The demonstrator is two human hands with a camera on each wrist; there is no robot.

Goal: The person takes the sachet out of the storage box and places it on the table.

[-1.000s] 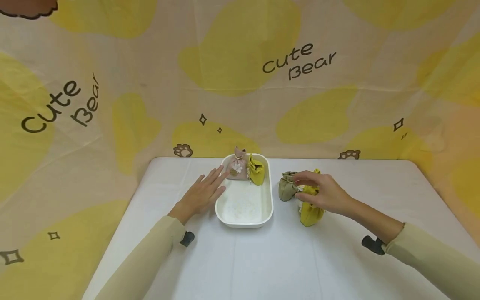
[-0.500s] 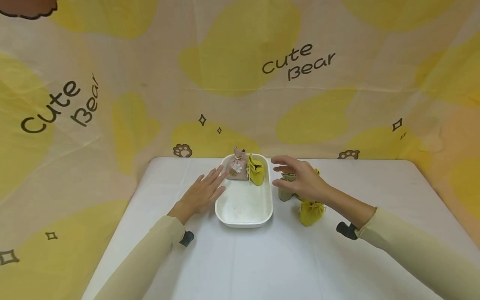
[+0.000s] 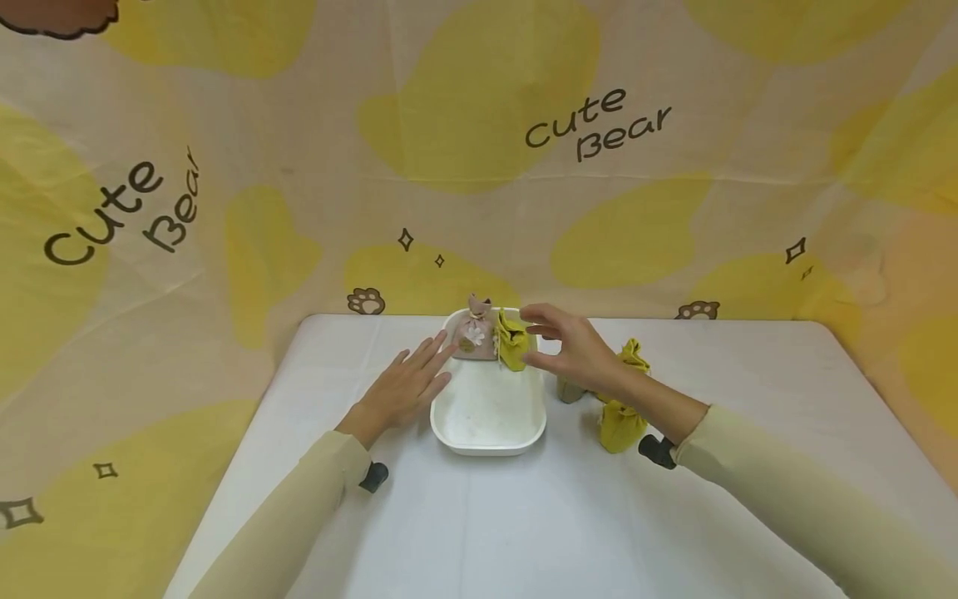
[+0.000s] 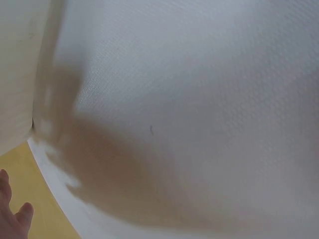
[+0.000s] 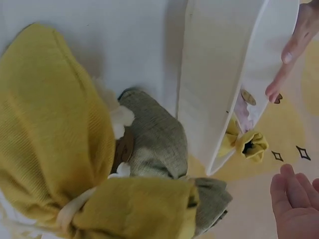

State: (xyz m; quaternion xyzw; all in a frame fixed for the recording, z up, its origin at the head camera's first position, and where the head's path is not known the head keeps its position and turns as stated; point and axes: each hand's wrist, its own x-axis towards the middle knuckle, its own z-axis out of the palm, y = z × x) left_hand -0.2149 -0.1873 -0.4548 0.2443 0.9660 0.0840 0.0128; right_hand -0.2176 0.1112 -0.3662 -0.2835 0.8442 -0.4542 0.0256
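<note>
My left hand (image 3: 404, 383) lies with straight fingers over the left rim of a white tray (image 3: 486, 449). At the tray's far end, a pink drawstring pouch (image 3: 473, 337) with a white flower stands beside a yellow pouch (image 3: 512, 343). My right hand (image 3: 575, 349) is over the tray's right rim, thumb and fingers spread apart, fingertips right at that yellow pouch and nothing held. Outside the tray, a grey-green pouch (image 5: 154, 134) is partly hidden behind my right hand in the head view. Yellow pouch cloth (image 3: 623, 428) shows on both sides of my right forearm.
A white cloth (image 3: 464, 532) covers the table. Behind it hangs a printed yellow and beige curtain (image 3: 449, 208), which also runs along the left and right sides. The tray's near half shows its bare floor.
My right hand has left the grey-green pouch with nothing in it and moved left to the yellow pouch in the tray. My left hand has stayed in place.
</note>
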